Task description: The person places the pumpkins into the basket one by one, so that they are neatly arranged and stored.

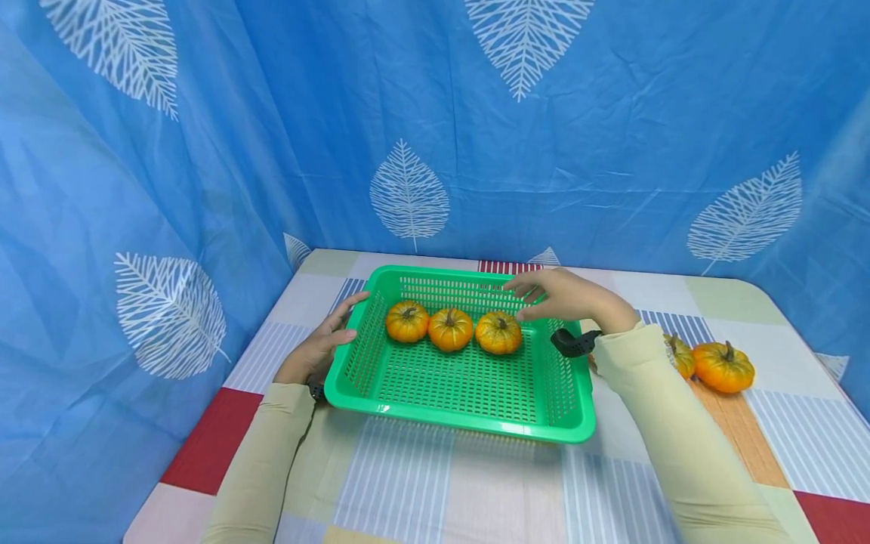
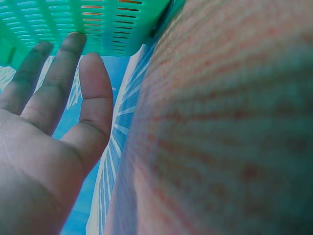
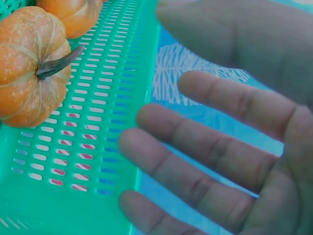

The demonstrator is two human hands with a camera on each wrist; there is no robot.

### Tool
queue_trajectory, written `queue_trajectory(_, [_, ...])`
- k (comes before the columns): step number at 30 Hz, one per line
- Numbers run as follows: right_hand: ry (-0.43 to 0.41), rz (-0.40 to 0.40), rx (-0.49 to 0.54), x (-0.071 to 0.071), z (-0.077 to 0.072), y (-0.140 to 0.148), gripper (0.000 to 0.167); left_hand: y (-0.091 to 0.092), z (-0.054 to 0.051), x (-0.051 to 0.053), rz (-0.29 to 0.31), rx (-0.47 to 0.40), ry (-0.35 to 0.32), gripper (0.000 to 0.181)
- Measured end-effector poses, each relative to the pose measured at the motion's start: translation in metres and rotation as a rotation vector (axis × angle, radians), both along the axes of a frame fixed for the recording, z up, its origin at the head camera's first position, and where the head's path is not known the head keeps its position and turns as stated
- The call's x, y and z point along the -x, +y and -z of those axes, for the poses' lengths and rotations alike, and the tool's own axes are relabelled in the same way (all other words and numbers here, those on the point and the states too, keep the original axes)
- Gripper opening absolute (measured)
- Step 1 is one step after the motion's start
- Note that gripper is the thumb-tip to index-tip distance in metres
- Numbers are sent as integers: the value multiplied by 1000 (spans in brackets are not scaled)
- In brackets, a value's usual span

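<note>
Hands (image 1: 563, 295) by bskt (image 1: 455, 387); grn, slotted; 3 pumpkins (image 1: 451, 331) inside; orange, ribbed

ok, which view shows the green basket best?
Head. It gets nearly the whole rim of the green basket, with the right hand covering a back corner. Left wrist shows only a slotted piece; right wrist, a cropped part with pumpkins.

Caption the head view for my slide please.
Three pumpkins lined up in a green basket, left hand and right hand near its rim.
</note>
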State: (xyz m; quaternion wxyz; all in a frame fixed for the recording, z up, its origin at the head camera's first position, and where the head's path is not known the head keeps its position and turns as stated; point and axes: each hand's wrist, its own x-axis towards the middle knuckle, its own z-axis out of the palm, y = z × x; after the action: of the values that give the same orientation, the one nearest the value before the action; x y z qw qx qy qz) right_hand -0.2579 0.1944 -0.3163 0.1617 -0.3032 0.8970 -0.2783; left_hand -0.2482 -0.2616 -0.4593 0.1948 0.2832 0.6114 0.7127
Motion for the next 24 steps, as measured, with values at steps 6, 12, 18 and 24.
queue_trajectory(6, [53, 27, 81, -9, -2, 9, 46, 1, -3, -2, -35, 26, -15, 73])
queue_trajectory(12, [113, 51, 151, -17, -4, 19, 42, 1, -3, -2, -29, 14, -23, 69])
queue_trajectory(18, [158, 78, 236, -28, -7, 32, 40, 0, -3, 0, -31, 36, -16, 71])
queue_trajectory(24, [224, 96, 277, -35, -3, 45, 39, 0, -3, -1, -54, 59, -17, 72])
